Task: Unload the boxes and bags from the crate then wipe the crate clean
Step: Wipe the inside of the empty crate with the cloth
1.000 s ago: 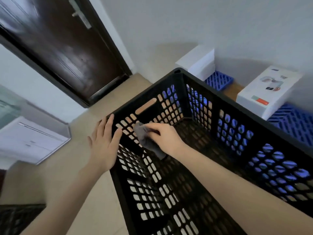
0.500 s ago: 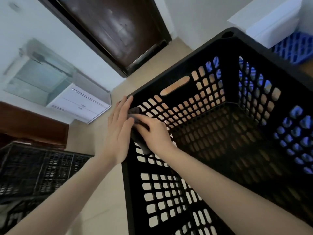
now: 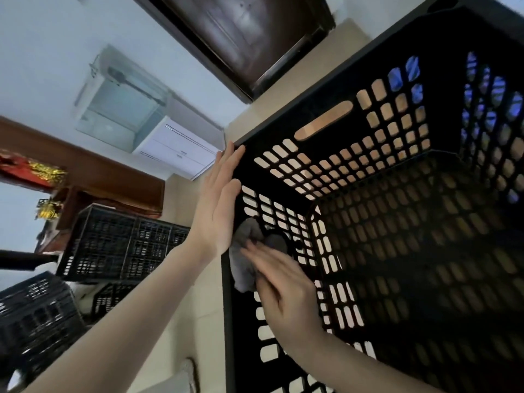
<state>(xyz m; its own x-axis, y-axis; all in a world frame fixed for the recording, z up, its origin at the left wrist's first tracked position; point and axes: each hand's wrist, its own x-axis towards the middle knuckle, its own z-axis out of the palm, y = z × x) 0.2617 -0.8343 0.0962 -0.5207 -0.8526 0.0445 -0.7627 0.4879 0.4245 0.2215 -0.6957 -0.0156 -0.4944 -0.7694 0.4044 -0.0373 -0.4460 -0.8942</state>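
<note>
Crate [image 3: 340, 89] empty; right hand [image 3: 286, 293] inside it, blurred fingers straight, presses grey cloth [image 3: 243, 268] on the left wall; left hand [image 3: 218, 205], fingers straight, braces the same wall outside, just opposite; unwiped wall lies ahead.

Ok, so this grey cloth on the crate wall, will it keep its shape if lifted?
Probably floppy: the cloth lies bunched in soft folds under the right hand. Likely light, as it looks thin. It may slide easily on the plastic crate.

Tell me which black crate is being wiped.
The big crate at right: the right hand presses a grey cloth on its wall. The other crates at left stand untouched.
</note>
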